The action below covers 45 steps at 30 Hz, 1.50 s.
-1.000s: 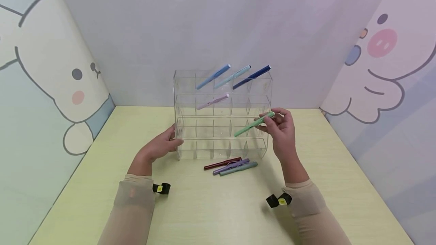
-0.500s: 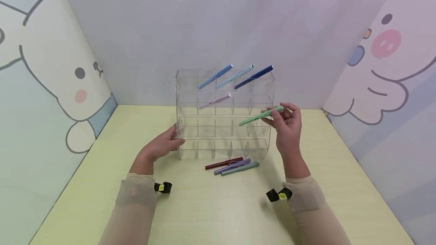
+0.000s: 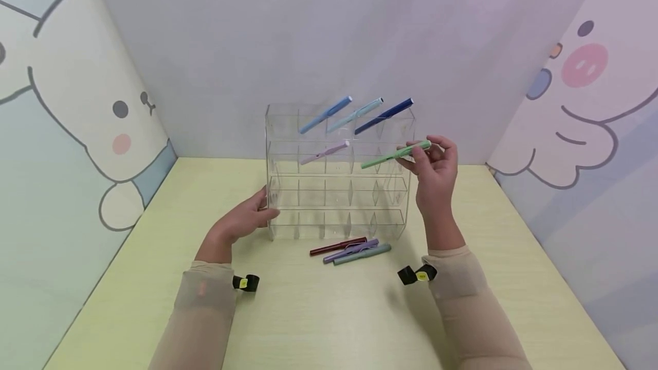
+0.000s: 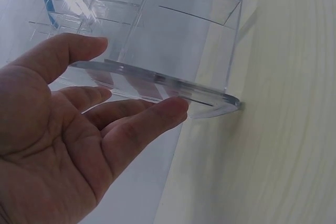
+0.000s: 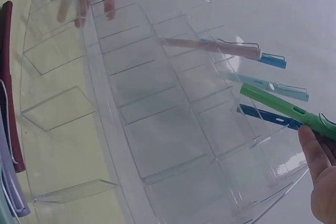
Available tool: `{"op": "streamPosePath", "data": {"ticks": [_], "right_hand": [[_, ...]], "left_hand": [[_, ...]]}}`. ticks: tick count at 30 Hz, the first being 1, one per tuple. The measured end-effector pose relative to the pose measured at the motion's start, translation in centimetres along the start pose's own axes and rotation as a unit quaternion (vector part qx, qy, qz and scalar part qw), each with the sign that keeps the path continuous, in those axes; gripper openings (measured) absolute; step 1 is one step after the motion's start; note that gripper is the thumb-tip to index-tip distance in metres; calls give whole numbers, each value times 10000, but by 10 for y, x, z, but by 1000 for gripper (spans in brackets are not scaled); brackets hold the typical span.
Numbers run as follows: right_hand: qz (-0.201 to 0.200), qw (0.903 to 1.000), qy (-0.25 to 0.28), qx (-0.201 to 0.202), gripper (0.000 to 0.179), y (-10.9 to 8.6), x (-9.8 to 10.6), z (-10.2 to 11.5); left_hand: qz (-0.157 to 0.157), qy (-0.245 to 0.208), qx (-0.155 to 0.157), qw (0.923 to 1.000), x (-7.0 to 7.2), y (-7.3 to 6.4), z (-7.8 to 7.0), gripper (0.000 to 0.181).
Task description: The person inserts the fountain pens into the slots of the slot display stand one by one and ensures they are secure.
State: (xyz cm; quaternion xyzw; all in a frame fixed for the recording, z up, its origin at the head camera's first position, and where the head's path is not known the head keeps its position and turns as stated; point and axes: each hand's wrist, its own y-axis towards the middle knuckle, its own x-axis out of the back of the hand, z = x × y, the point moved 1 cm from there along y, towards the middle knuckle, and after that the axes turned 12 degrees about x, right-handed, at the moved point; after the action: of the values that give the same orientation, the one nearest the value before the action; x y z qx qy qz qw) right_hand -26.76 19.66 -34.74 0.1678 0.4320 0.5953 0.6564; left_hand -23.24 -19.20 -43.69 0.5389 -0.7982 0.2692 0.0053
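A clear acrylic pen rack (image 3: 336,210) with tiered rows of compartments stands on the table. My left hand (image 3: 247,217) holds its left side panel, the thumb at the front and the fingers along the outer face (image 4: 142,114). With thumb and fingers, my right hand (image 3: 435,170) pinches a light green pen (image 3: 396,155) near its clip end. That pen slants in front of the second row from the top, at the right. Blue (image 3: 326,115), pale blue (image 3: 356,115) and navy (image 3: 384,116) pens lean in the top row. One lilac pen (image 3: 325,153) leans in the second row.
In front of the rack, dark red (image 3: 337,246), purple (image 3: 351,251) and grey-green (image 3: 362,254) pens lie close together on the pale wooden table (image 3: 319,313). A grey wall (image 3: 329,33) rises behind, and printed cartoon panels flank both sides.
My right hand has lifted the light green pen upward and slightly right, from the third row's height to the second's. The left hand stays at the rack's side.
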Motion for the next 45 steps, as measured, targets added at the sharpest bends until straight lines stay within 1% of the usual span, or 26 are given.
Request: {"op": "streamPosePath", "data": {"ticks": [6,11,14,16,17,23,31,45], "right_hand": [[-47,9999,29,96,35,11,-9,-2],[-64,9999,41,127,35,19,-16,-5],[-91,9998,76,158,35,23,-19,-7],[-85,9998,74,161,35,24,-22,-9],[-86,9998,93,137,34,25,-23,-10],[97,9999,25,-26,34,25,-28,-16],[382,9988,-302,-104,34,23,-30,-22],[566,9969,-504,-225,28,16,-34,-30]], "left_hand": [[47,-19,-63,10000,-1,1,1,80],[16,-1,-57,10000,0,1,0,81],[1,8,-45,10000,0,1,0,82],[24,48,-101,9999,0,1,1,81],[15,38,-72,10000,0,1,1,81],[-8,112,1,9999,1,1,3,83],[-35,66,0,10000,0,-1,0,82],[50,22,-43,10000,1,1,0,81]]}}
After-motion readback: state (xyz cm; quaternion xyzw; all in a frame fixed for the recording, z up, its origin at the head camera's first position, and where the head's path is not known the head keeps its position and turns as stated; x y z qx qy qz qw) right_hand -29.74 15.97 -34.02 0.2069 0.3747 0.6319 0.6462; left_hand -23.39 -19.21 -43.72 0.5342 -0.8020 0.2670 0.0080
